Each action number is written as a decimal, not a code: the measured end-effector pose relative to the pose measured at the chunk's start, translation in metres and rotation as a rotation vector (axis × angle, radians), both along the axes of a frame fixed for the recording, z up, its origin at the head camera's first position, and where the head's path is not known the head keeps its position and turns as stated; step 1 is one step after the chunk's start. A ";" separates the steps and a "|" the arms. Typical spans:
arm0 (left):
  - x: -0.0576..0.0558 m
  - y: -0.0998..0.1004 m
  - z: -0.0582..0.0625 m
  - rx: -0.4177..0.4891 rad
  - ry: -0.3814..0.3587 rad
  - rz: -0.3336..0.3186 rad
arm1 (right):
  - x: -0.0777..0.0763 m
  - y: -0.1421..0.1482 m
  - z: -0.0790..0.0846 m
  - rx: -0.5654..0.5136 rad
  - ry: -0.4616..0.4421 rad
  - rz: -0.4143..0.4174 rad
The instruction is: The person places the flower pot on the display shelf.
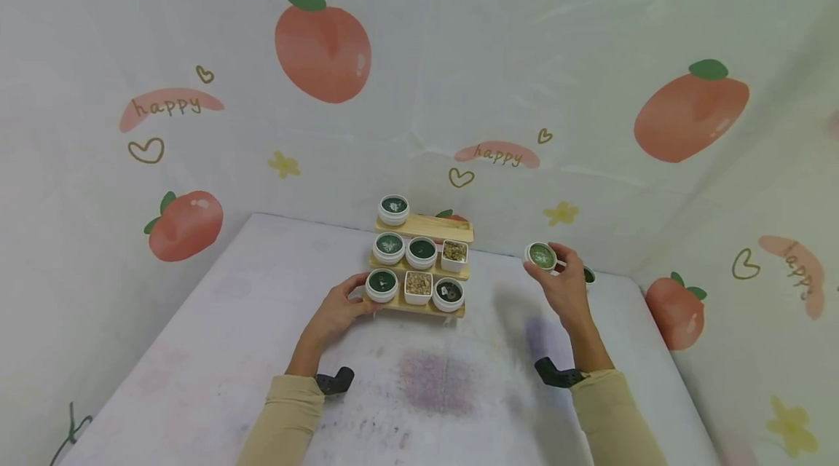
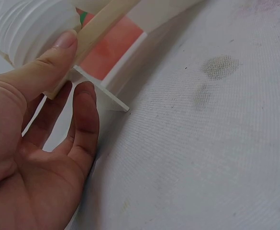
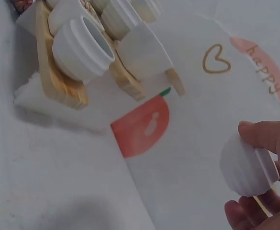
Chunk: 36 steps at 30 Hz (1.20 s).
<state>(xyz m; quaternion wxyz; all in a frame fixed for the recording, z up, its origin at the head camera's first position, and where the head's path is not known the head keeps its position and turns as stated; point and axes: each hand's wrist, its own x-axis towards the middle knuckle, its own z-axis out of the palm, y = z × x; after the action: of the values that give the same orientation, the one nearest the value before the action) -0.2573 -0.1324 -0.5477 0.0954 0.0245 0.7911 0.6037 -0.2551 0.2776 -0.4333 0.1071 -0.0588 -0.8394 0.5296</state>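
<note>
A three-tier wooden stand (image 1: 432, 228) holds small white pots of green or brown filling. One round pot (image 1: 393, 210) sits at the left of its top tier; three pots fill the middle tier and three the bottom. My left hand (image 1: 341, 308) grips the left end of the bottom tier, beside a round green-filled pot (image 1: 381, 285). In the left wrist view the thumb lies along the board's end by a ribbed white pot (image 2: 34, 31), fingers below. To the right of the stand, my right hand (image 1: 565, 291) pinches a round white pot (image 1: 542, 256) with light green filling, tilted and raised.
Another dark-filled pot (image 1: 589, 276) stands behind the right hand, partly hidden by it. A white table (image 1: 197, 349) with purple stains lies under everything. A printed fabric backdrop (image 1: 406, 124) rises right behind the stand. A green cord (image 1: 72, 429) shows at far left.
</note>
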 end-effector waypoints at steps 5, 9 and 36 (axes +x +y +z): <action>0.000 -0.001 0.000 -0.011 0.014 -0.002 | -0.006 -0.018 0.004 0.002 -0.003 0.016; 0.000 -0.001 -0.001 -0.009 0.010 0.008 | -0.013 -0.035 0.007 0.001 -0.014 0.019; 0.002 0.002 0.002 0.009 -0.003 0.014 | -0.041 -0.126 0.020 -0.139 0.076 0.064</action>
<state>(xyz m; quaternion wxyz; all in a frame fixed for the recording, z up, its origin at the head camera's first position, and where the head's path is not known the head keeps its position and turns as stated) -0.2551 -0.1305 -0.5458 0.0924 0.0186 0.7884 0.6079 -0.2962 0.1519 -0.4137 0.1177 -0.0190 -0.7973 0.5917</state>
